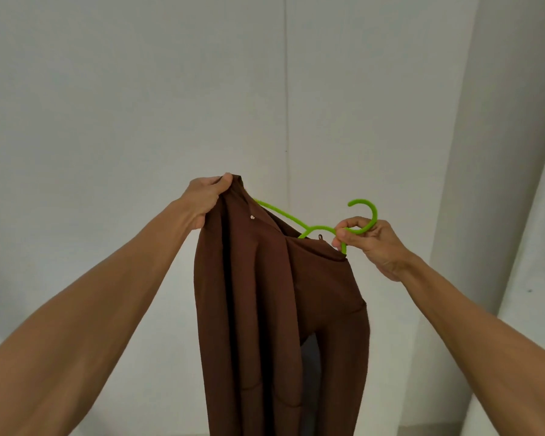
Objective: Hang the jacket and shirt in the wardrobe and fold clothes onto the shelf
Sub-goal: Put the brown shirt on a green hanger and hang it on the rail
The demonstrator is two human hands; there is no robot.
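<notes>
A brown jacket (265, 309) hangs in front of me, held up at chest height. My left hand (203, 199) is shut on its upper edge near the collar, at the left. A bright green hanger (283, 215) runs from under that edge to the right, partly inside the jacket. My right hand (368, 243) pinches the hanger's neck just below the hook, which curls up above my fingers. The jacket's lower part runs out of the frame at the bottom. The hanger's right arm is hidden by the cloth.
A plain white wall (139, 105) fills the background, with a thin vertical seam (286, 89) in the middle. A white panel or wardrobe side (501, 152) stands at the right.
</notes>
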